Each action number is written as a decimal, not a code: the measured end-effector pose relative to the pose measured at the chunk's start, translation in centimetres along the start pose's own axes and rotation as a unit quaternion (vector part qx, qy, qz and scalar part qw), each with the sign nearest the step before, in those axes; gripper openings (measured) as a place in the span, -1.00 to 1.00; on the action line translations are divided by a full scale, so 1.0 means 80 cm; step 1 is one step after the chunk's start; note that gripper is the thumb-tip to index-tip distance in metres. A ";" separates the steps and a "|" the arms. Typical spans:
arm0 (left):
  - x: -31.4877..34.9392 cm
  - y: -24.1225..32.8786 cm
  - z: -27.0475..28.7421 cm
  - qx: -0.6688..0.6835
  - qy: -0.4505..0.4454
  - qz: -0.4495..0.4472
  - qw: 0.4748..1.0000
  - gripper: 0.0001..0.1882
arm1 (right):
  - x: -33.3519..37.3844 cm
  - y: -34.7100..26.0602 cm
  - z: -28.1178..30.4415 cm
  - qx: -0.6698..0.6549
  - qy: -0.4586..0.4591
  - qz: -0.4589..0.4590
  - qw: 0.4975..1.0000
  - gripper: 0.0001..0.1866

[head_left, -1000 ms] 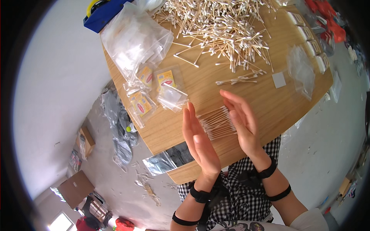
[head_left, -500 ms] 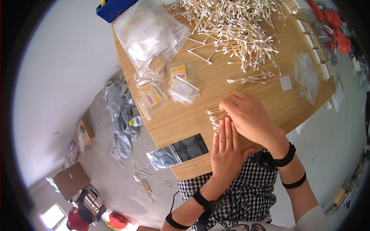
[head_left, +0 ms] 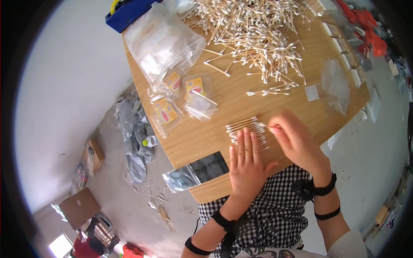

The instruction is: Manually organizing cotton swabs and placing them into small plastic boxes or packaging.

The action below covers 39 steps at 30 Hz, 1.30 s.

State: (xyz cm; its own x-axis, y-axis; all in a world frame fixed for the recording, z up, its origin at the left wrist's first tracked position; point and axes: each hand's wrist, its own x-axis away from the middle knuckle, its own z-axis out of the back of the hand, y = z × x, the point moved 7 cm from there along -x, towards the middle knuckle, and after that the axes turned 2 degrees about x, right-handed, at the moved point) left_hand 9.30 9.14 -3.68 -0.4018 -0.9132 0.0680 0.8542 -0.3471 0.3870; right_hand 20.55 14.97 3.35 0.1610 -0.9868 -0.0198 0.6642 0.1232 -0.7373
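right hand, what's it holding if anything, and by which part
The right hand seems to pinch one thin, white-tipped wooden cotton swab by its right end; the exact grip spot is hidden.

The right hand (head_left: pixel 296 136) has drawn rightward off the swab row (head_left: pixel 240 125) (pinching one swab (head_left: pixel 269 126)).

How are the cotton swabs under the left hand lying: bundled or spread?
Spread: the cotton swabs lie side by side in a flat row on the table, the left hand covering part of them.
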 end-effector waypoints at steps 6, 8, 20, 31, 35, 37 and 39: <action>-0.021 -0.036 0.040 0.027 0.036 0.006 0.999 0.08 | 0.118 0.081 0.059 -0.087 0.068 -0.215 0.970 -0.64; -0.030 -0.041 0.043 0.032 0.024 -0.013 0.999 0.07 | 0.155 0.107 0.079 -0.064 0.080 -0.245 0.964 -0.57; -0.008 -0.010 0.021 -0.035 -0.031 -0.009 0.999 0.10 | 0.180 0.155 0.107 0.161 0.233 -0.222 0.933 -0.78; -0.004 -0.009 0.007 -0.095 -0.030 -0.011 0.995 0.13 | 0.031 0.049 -0.038 -0.074 0.077 -0.036 0.994 -0.83; -0.003 -0.009 0.008 -0.071 -0.017 -0.015 0.997 0.11 | 0.019 0.044 -0.039 -0.044 0.025 -0.013 0.999 -0.85; -0.002 -0.010 0.009 -0.070 -0.014 -0.018 0.997 0.11 | 0.016 0.043 -0.039 -0.029 0.013 0.001 1.000 -0.84; -0.002 -0.010 0.008 -0.048 -0.023 -0.026 0.998 0.12 | 0.014 0.039 -0.040 -0.013 0.002 0.015 1.000 -0.84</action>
State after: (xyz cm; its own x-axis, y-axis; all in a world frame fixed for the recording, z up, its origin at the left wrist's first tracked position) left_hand 8.48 9.65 -3.40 -0.4602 -0.8829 0.0933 0.8582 -0.4155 0.3016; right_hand 20.51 13.90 -1.13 0.1783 -0.9830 -0.0447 0.6392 0.1502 -0.7542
